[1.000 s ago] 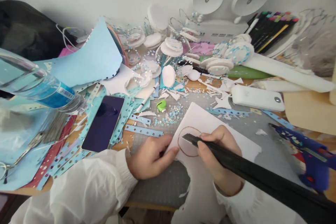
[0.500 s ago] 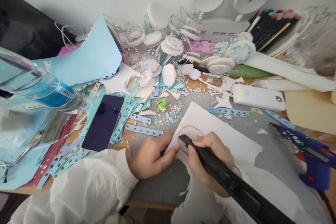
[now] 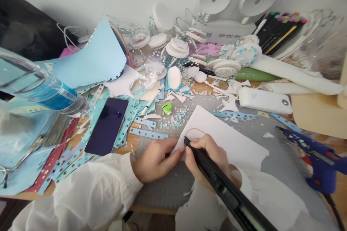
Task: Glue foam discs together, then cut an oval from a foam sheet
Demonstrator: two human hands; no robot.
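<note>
A white foam-like sheet (image 3: 217, 130) with a brown circle outline drawn near its left corner lies at a slant on the grey cutting mat (image 3: 168, 191). Fingers of my left hand (image 3: 157, 158) are closed on the sheet's left edge, thumb on top. My right hand (image 3: 207, 155) grips a long black tool that looks like a utility knife (image 3: 225, 191); its tip rests at the circle's left side, close to my left thumb. Part of the outline is hidden behind my right hand. A torn white offcut (image 3: 200, 205) lies under my right wrist.
Left are a phone (image 3: 107, 126), a plastic bottle (image 3: 54, 90) and scissors (image 3: 27, 153). Behind the sheet sit a green sharpener-like piece (image 3: 167, 107), paper bits and white discs (image 3: 177, 47). A blue glue gun (image 3: 322, 162) and white power bank (image 3: 265, 100) lie right.
The knife and my right hand have shifted slightly left and down along the circle, and the tool's back end has swung left. My left hand stays on the sheet's edge.
</note>
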